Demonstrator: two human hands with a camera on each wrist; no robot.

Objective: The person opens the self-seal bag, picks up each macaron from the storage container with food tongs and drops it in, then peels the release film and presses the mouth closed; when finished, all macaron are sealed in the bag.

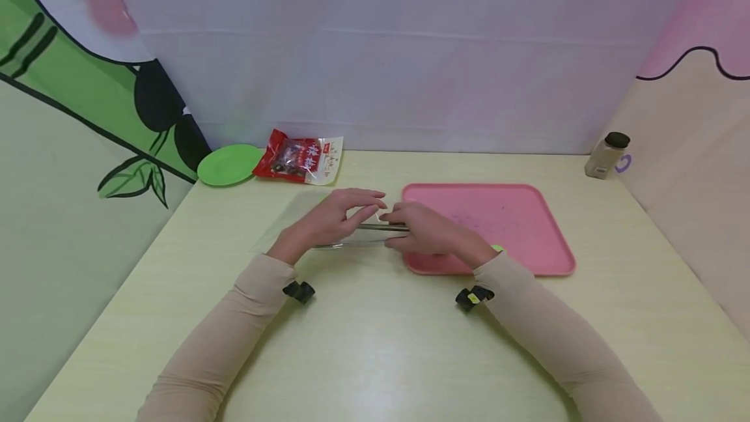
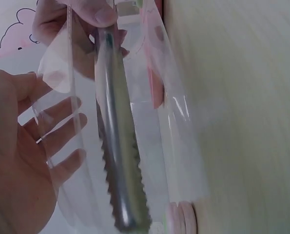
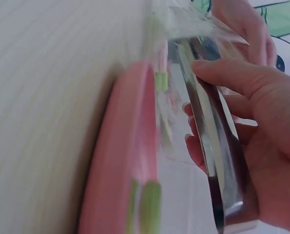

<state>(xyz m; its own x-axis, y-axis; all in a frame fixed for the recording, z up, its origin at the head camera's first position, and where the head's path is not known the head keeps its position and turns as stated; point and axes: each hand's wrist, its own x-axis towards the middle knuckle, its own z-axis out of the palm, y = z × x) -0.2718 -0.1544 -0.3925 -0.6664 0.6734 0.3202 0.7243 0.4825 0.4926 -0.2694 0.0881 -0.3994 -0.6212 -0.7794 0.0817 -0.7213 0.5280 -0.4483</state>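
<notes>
A pair of serrated metal tongs (image 2: pixel 118 131) lies in my right hand (image 1: pixel 430 230), thumb on one arm and fingers round the other side. Their toothed end points left, towards my left hand (image 1: pixel 334 213). Between the hands is a clear plastic bag (image 2: pixel 183 114); its film lies around the tongs in the left wrist view. My left thumb and fingers are bent at the edge of that film, holding it, with several fingers seen through it. In the right wrist view, the tongs' closed bend (image 3: pixel 232 209) sits near the right palm.
A pink tray (image 1: pixel 545 239) with small dark specks lies under and beyond my right hand, a bit of green showing by the wrist. At the back are a green plate (image 1: pixel 225 167), a red-and-white food packet (image 1: pixel 301 158) and a black-capped jar (image 1: pixel 606 156).
</notes>
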